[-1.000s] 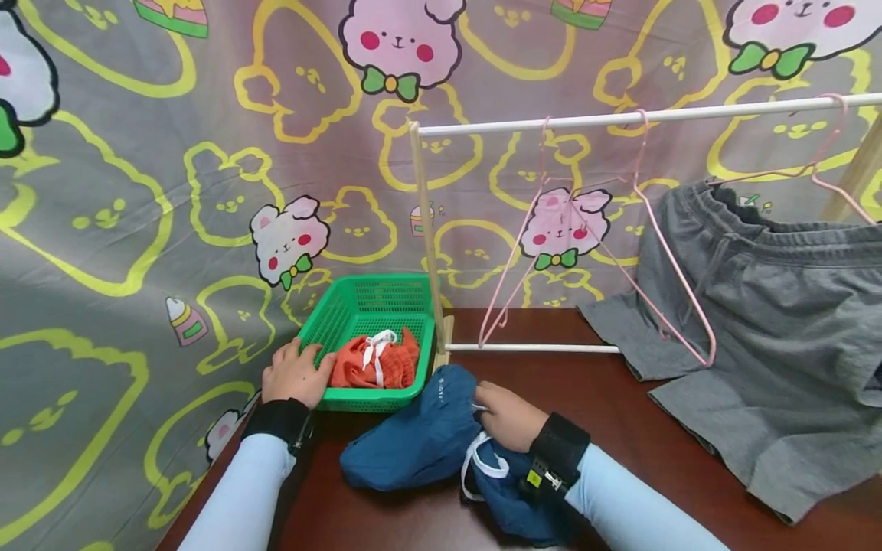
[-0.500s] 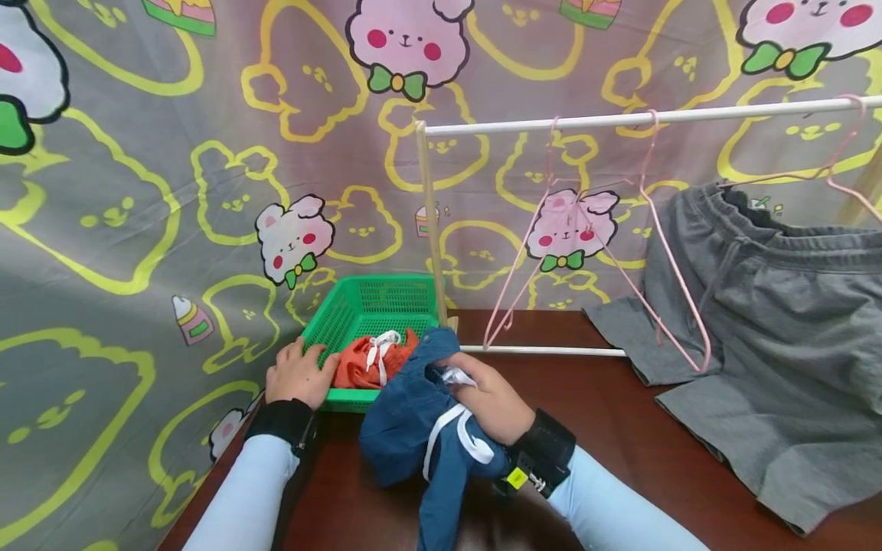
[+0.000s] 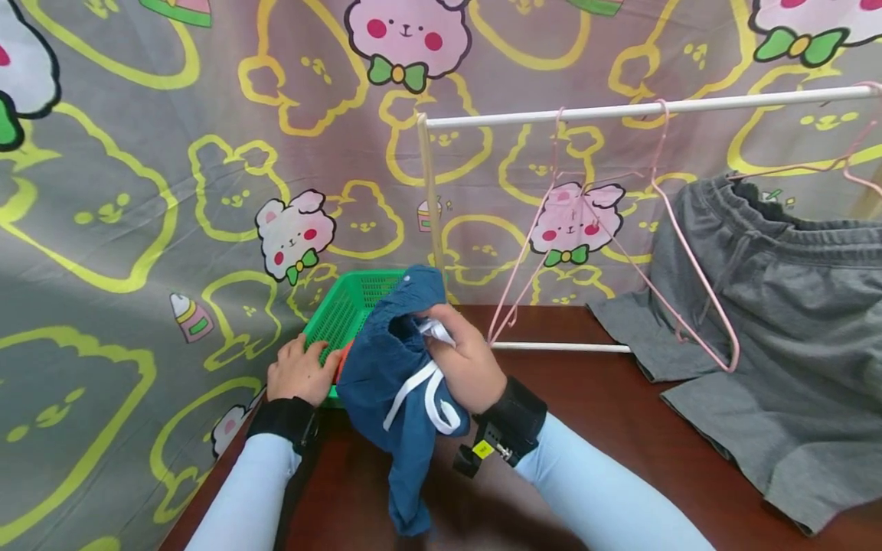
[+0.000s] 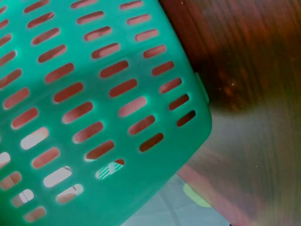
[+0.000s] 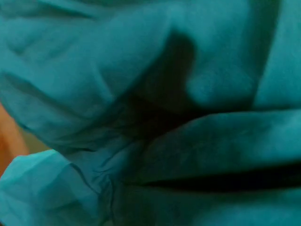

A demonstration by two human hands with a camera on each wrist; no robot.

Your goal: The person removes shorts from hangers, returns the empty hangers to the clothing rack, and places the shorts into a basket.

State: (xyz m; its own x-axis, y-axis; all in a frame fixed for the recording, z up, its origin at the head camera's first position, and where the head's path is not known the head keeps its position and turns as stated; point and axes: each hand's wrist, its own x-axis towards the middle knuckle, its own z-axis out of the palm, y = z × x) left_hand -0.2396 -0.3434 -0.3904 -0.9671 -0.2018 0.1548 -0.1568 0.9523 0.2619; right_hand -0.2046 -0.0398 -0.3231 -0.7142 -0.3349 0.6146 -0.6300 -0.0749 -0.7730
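Observation:
At the front left corner of the green plastic basket (image 3: 331, 321), my left hand (image 3: 301, 373) holds the rim, fingers on the outer side and thumb toward the inside. The slotted basket wall (image 4: 94, 103) fills much of the left wrist view. My right hand (image 3: 468, 363) grips the waistband of bunched dark blue pants (image 3: 375, 375) with a white drawstring (image 3: 432, 398). The pants hang in front of and partly over the basket, one leg trailing down toward the table. Only folds of blue cloth (image 5: 155, 94) show close up in the right wrist view. An orange garment (image 3: 344, 360) is mostly hidden behind the pants.
A rack with a white rail (image 3: 620, 111) and wooden posts stands behind the basket's right side. Pink hangers (image 3: 678, 252) hang on it, and grey shorts (image 3: 772, 306) hang at the right. A patterned cloth (image 3: 151, 191) backs the brown table (image 3: 579, 428).
My right hand has lifted the blue pants from the table and carried them left and up, to the basket's front. The pants now cover most of the orange garment. My left hand stays on the rim.

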